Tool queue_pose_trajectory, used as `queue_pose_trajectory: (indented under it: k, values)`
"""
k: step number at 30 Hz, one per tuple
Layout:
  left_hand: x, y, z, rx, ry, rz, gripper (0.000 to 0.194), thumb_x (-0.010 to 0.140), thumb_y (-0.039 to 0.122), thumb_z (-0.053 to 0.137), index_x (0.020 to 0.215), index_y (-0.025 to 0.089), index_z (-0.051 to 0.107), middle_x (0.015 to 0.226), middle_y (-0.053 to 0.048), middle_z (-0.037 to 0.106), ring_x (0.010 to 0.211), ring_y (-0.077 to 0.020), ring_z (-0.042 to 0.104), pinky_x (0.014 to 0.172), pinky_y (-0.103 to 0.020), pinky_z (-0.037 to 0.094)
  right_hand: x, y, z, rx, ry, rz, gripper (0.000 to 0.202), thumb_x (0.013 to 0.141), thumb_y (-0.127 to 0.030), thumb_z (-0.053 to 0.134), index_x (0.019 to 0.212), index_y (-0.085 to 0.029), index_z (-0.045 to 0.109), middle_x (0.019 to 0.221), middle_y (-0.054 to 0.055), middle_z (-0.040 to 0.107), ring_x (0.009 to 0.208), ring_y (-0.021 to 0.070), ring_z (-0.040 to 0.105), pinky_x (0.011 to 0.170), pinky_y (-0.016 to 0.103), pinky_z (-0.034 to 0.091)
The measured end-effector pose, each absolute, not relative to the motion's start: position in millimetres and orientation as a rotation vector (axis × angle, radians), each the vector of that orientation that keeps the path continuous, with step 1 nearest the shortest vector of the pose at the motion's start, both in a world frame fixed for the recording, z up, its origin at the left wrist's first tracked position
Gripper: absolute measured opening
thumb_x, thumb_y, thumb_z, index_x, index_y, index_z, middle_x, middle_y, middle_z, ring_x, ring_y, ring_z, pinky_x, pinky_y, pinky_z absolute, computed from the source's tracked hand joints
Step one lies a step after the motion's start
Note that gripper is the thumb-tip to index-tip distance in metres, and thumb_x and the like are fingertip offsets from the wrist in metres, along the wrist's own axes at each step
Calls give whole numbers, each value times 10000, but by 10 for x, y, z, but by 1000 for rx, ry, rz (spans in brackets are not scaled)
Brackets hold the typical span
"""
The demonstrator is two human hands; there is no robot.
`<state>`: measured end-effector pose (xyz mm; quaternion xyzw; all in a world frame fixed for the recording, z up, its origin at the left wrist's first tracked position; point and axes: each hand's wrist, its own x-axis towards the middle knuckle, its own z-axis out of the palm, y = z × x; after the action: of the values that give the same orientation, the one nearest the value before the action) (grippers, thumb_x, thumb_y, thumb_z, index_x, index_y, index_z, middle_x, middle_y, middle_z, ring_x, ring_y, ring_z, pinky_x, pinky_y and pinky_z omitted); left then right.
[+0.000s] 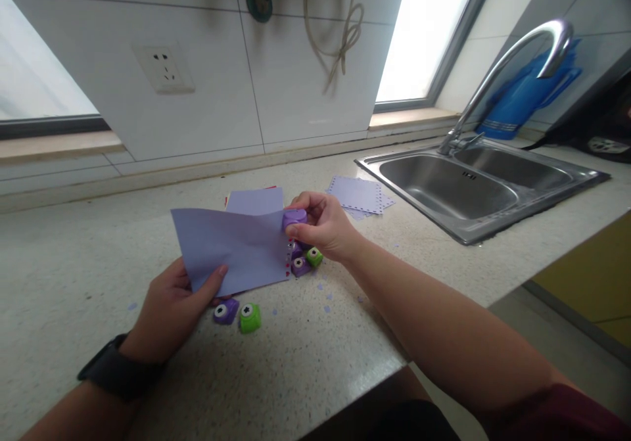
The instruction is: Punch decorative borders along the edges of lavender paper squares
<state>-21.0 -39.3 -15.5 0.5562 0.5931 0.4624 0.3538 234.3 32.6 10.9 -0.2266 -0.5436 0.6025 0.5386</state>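
Note:
A sheet of lilac paper [236, 247] is raised above the counter, with small punched holes down its right edge. My left hand [172, 303] grips its lower left part, thumb on top. In my right hand [323, 224] is a purple craft punch [294, 217], pinched at the sheet's upper right corner. Beside the punched edge lie another purple punch [300, 266] and a green punch [314, 256]. Below the sheet sit a purple punch [225, 311] and a green punch [250, 317].
Behind the held sheet is a paper stack [256, 200]. Punched lilac sheets [355, 193] lie right of it. Small paper scraps [327, 309] dot the counter [296, 375]. A steel sink [444, 188] with a faucet [493, 76] and a blue jug [520, 92] are at the right.

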Motion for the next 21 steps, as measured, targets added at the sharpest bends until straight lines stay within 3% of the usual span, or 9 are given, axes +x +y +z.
queue_pose_trajectory:
  k: [6, 10, 14, 21]
  values:
    - [-231, -383, -185, 1417, 1485, 1205, 231, 768, 338, 835, 926, 233, 702, 782, -22, 787, 577, -221, 711, 528, -317, 617, 2378, 380, 68, -536, -1316, 1458, 433, 573, -290, 981, 865, -208, 672, 764, -43, 657, 644, 92, 561, 622, 246, 513]
    - [-239, -367, -186, 1355, 1461, 1218, 286, 781, 345, 831, 991, 220, 683, 825, -30, 789, 566, -202, 701, 522, -302, 607, 2413, 456, 58, -508, -1274, 1454, 378, 662, -334, 953, 920, -220, 702, 844, -19, 697, 741, 121, 638, 745, 294, 547]
    - [-233, -355, -150, 1342, 1443, 1228, 297, 791, 361, 821, 988, 202, 666, 757, -26, 760, 526, -201, 687, 498, -301, 579, 2440, 533, 48, -542, -1134, 1454, 320, 717, -377, 909, 913, -214, 715, 876, 1, 721, 799, 158, 703, 835, 350, 550]
    - [-237, -328, -147, 1319, 1401, 1257, 352, 801, 422, 815, 971, 171, 636, 683, -18, 726, 487, -178, 650, 473, -282, 527, 2436, 563, 22, -630, -1103, 1375, 299, 738, -416, 870, 898, -207, 727, 856, 9, 715, 794, 166, 677, 823, 357, 526]
